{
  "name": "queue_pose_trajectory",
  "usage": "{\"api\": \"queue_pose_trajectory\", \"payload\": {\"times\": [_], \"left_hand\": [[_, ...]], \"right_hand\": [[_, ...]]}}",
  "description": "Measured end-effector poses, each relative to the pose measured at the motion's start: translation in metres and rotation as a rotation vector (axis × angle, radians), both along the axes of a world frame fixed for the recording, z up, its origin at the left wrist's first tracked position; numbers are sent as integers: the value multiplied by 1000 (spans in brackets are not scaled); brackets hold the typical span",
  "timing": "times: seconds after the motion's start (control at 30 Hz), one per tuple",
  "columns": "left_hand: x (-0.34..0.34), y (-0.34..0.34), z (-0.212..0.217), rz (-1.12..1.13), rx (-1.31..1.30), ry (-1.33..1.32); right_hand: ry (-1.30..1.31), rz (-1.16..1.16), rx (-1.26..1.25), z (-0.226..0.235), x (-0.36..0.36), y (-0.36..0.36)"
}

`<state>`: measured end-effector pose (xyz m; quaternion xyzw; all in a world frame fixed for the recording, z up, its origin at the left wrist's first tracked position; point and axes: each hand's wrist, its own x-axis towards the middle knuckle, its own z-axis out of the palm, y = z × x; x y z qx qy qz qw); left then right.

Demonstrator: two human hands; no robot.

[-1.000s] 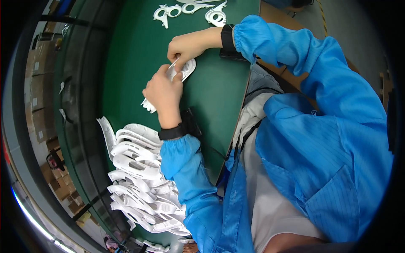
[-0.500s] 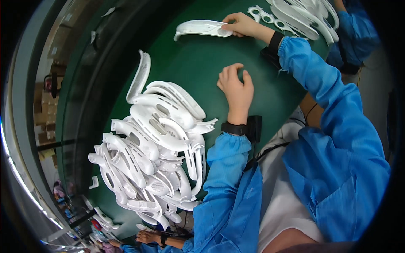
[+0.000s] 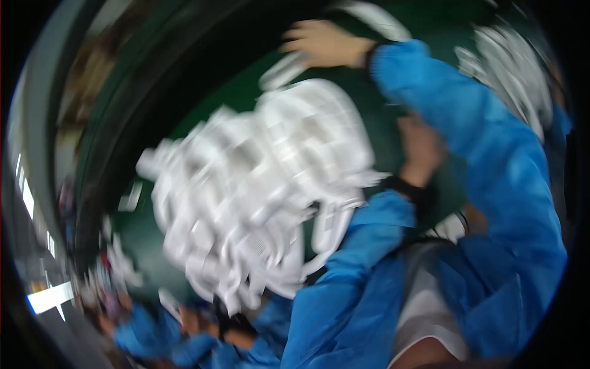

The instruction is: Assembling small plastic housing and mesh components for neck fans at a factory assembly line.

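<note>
One shell (image 3: 376,19) now out of hands (image 3: 329,44)

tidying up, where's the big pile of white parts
In the head view, the big pile of white parts lies mostly left of centre on the table, below the right hand and left of the left hand.

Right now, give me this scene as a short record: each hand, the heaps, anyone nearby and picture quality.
Right hand: stretched out, right by a white part; grip unclear
Left hand: right of the main heap in the picture; grip unclear
Main heap: curved white pieces, on the green table
Second heap: more white pieces, upper right
Nearby: a co-worker's hand, lower left
Picture: motion-blurred
</note>
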<state>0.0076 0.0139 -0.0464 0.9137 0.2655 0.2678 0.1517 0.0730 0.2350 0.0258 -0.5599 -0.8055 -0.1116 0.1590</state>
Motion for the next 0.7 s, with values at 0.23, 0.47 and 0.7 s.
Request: {"api": "queue_pose_trajectory", "payload": {"times": [0.23, 0.47, 0.7], "left_hand": [[12, 2, 24, -53, -641, -670], [-11, 8, 86, 150, -302, -942], [-14, 3, 88, -159, -83, -91]], "right_hand": [[132, -77, -146, 35, 40, -25], [1267, -625, -85, 17, 175, -211], [1628, -324, -716, -4, 108, -359]]}}
